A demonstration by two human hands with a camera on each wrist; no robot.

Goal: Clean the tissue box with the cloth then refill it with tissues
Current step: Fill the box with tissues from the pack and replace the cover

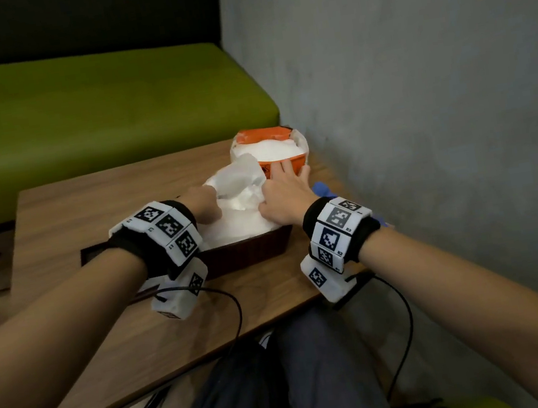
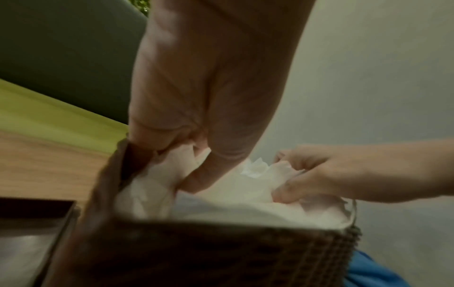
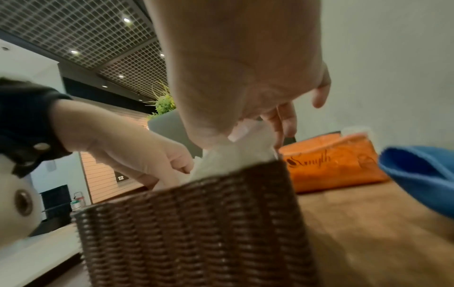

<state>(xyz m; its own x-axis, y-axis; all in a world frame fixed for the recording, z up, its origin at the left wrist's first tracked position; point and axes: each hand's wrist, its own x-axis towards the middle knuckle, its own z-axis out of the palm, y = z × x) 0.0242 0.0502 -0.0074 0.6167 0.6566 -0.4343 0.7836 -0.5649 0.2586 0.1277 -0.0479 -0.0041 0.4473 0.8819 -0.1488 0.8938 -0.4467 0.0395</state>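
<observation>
The brown woven tissue box point(image 1: 249, 246) point(image 2: 196, 252) point(image 3: 196, 223) stands open on the wooden table, piled with white tissues point(image 1: 239, 222) point(image 2: 245, 194) point(image 3: 233, 157). One loose sheet point(image 1: 239, 176) sticks up between my hands. My left hand point(image 1: 211, 208) point(image 2: 186, 174) reaches into the box's left side and pinches tissues there. My right hand point(image 1: 270, 196) point(image 3: 258, 132) grips tissues at the right side, its fingers curled in the left wrist view. The blue cloth point(image 1: 323, 191) point(image 3: 417, 174) lies to the right of the box.
An orange tissue pack point(image 1: 285, 167) point(image 3: 331, 165), torn open with tissues showing, sits just behind the box near the grey wall point(image 1: 420, 113). A dark lid point(image 1: 95, 254) point(image 2: 32, 223) lies left of the box. A green bench point(image 1: 93, 118) runs behind the table.
</observation>
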